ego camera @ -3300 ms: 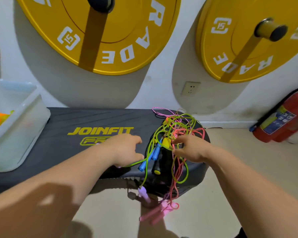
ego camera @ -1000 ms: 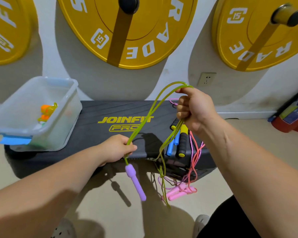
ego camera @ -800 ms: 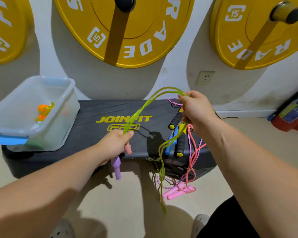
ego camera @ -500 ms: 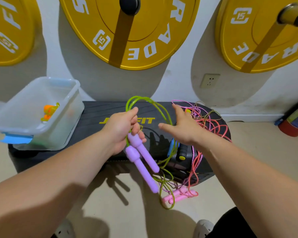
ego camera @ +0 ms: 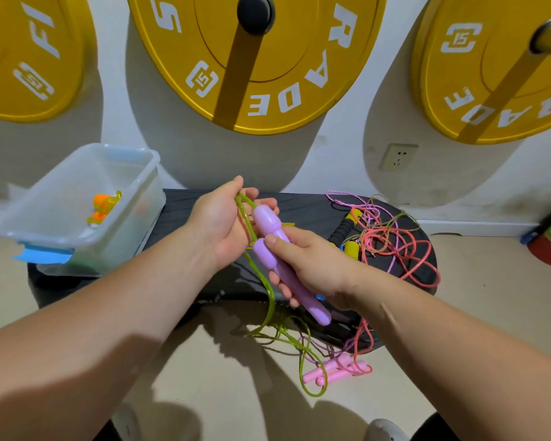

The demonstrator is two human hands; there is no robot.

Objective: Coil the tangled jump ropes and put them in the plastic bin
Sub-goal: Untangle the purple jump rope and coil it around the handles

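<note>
Head view: right hand [ego camera: 314, 268] grips purple handles [ego camera: 267, 219]; plate [ego camera: 303, 55] reads "RADE", "15".

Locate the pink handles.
Head view, lower right of centre: the pink handles sit low before the bench, under the right hand, beside the green rope loop.

The right hand [ego camera: 318, 268] is gripping two purple handles [ego camera: 268, 226] side by side. Just above that grip, the left hand [ego camera: 218, 224] is holding the green rope [ego camera: 248, 219], which is hanging down below the grip. The plastic bin [ego camera: 77, 238] is sitting off to the left of the grip, and the tangled ropes [ego camera: 392, 246] are lying to its right.
</note>
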